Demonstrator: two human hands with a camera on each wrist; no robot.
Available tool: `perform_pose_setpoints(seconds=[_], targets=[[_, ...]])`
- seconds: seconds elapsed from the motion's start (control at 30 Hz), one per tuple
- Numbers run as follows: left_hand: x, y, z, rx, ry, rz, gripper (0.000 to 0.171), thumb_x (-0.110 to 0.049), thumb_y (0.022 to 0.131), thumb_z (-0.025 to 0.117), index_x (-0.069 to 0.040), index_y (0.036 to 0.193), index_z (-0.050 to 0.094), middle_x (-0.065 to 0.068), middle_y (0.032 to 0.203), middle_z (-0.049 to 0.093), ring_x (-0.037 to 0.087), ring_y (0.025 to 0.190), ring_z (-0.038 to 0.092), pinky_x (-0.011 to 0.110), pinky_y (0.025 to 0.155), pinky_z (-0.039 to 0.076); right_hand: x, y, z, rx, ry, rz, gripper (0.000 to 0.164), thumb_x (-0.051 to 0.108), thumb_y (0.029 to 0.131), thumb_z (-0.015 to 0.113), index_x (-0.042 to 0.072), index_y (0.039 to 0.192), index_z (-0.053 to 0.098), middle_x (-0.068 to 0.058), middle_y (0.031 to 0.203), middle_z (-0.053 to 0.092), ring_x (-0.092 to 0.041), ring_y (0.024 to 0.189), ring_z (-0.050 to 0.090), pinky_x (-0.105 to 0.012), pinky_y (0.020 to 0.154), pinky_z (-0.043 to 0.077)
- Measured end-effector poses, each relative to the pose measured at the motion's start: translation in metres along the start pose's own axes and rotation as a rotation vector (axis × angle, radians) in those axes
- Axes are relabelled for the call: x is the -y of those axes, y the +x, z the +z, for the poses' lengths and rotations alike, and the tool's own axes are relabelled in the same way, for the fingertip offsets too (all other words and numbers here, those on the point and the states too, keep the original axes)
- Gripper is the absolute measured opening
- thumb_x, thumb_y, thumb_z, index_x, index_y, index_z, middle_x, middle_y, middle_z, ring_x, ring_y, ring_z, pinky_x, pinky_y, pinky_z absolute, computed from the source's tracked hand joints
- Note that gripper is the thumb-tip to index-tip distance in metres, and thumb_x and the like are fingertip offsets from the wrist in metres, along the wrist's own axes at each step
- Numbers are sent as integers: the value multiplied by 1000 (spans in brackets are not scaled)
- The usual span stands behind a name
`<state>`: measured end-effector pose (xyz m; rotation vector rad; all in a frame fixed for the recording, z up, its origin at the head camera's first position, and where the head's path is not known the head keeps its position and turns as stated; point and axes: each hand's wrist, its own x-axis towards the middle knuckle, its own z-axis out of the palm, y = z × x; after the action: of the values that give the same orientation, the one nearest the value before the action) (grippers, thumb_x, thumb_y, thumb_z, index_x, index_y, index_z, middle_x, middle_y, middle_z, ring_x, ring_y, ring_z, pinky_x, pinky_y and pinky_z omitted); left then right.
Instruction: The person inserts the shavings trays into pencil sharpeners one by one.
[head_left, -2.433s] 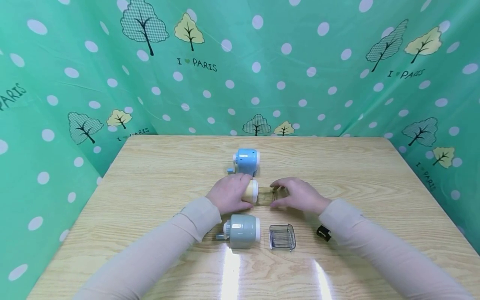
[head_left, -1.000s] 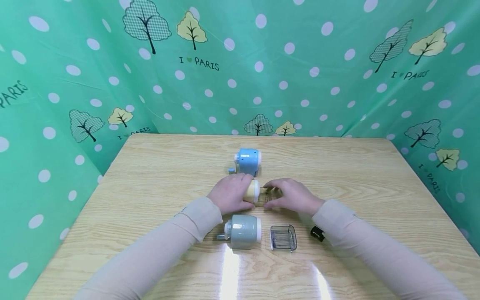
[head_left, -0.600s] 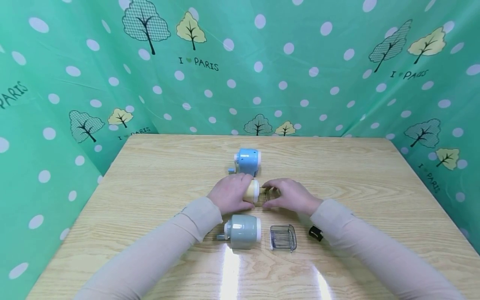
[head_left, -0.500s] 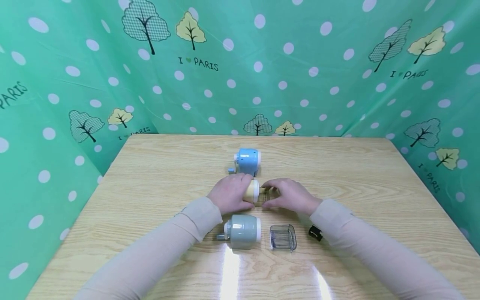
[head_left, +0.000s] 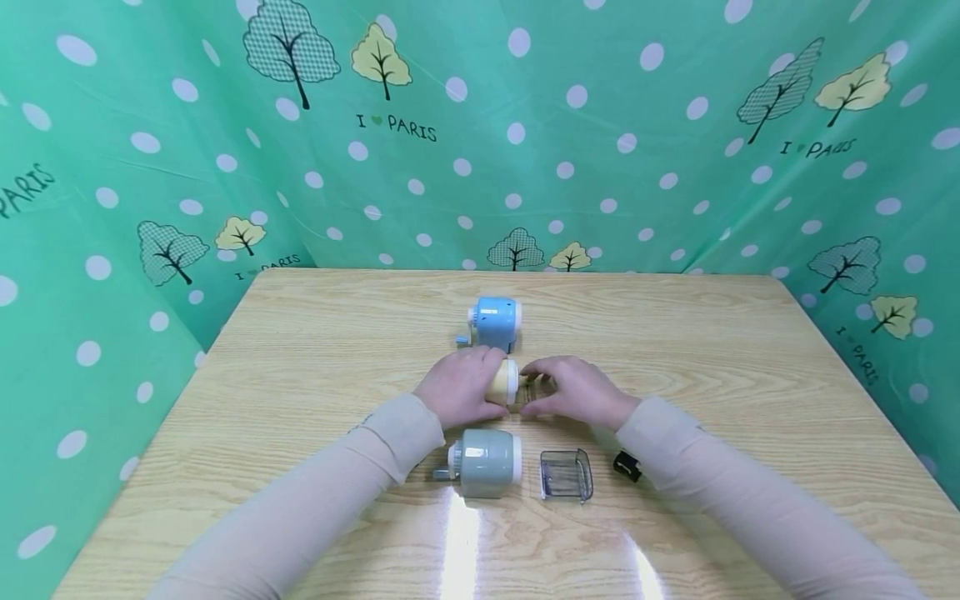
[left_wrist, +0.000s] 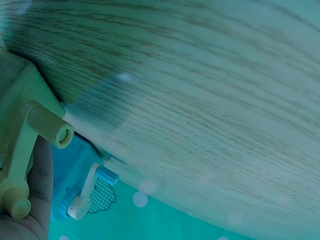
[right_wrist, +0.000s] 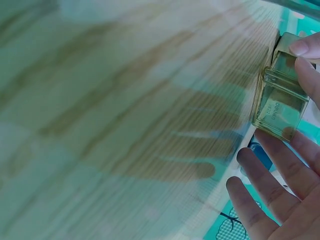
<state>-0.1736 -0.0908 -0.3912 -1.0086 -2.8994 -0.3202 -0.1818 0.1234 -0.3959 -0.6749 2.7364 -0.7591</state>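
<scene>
My left hand [head_left: 459, 388] holds a pale yellow crank pencil sharpener [head_left: 501, 383] on its side, its white-rimmed end turned right. In the left wrist view the crank handle [left_wrist: 47, 125] of that sharpener stands out beside my palm. My right hand [head_left: 573, 388] pinches a clear amber shavings drawer [right_wrist: 280, 105] between thumb and fingers, right at the sharpener's open side. Part of the drawer seems to be inside the body; how deep it sits is hidden by my fingers. Remaining right-hand fingers are spread out in the right wrist view.
A blue crank sharpener [head_left: 497, 321] lies just behind my left hand. In front lies a grey-green sharpener [head_left: 487, 462], with a clear grey drawer [head_left: 566, 475] to its right. A small black piece [head_left: 627, 466] shows by my right cuff. A green curtain [head_left: 600, 150] backs the wooden table [head_left: 712, 333].
My right hand has moved left with the amber drawer, narrowing the gap to the yellow sharpener, and less of the drawer shows. My left hand has stayed put. The other sharpeners have not moved.
</scene>
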Motion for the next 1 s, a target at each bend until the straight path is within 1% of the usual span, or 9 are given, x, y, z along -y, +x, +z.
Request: perform_pose_setpoints(seconds=[0.43, 0.63, 0.83, 1.0], targets=[[-1, 0, -2, -3, -1, 13, 65, -45, 73, 82, -5, 118, 58, 6, 99, 65, 19, 86, 61, 34, 78, 55, 2, 2, 1, -16, 20, -30, 71, 45, 69, 84, 5, 127, 70, -5, 115, 73, -16, 97, 64, -40, 90, 55], [0, 1, -1, -2, -1, 17, 65, -44, 72, 83, -5, 118, 58, 6, 99, 65, 19, 87, 61, 35, 79, 55, 3, 3, 2, -22, 25, -47, 69, 45, 69, 83, 6, 124, 71, -2, 110, 74, -13, 91, 63, -38, 85, 56], [1, 2, 0, -3, -9, 18, 62, -44, 72, 83, -7, 115, 58, 5, 99, 65, 19, 87, 61, 35, 80, 55, 3, 4, 4, -26, 36, -70, 65, 42, 68, 85, 7, 121, 72, -1, 107, 74, -12, 90, 63, -37, 85, 56], [1, 2, 0, -9, -12, 23, 62, -44, 71, 83, -6, 114, 58, 5, 99, 64, 19, 86, 61, 36, 80, 56, 3, 5, 4, -25, 57, -81, 64, 41, 68, 85, 6, 120, 72, 0, 104, 74, -12, 89, 63, -37, 84, 56]])
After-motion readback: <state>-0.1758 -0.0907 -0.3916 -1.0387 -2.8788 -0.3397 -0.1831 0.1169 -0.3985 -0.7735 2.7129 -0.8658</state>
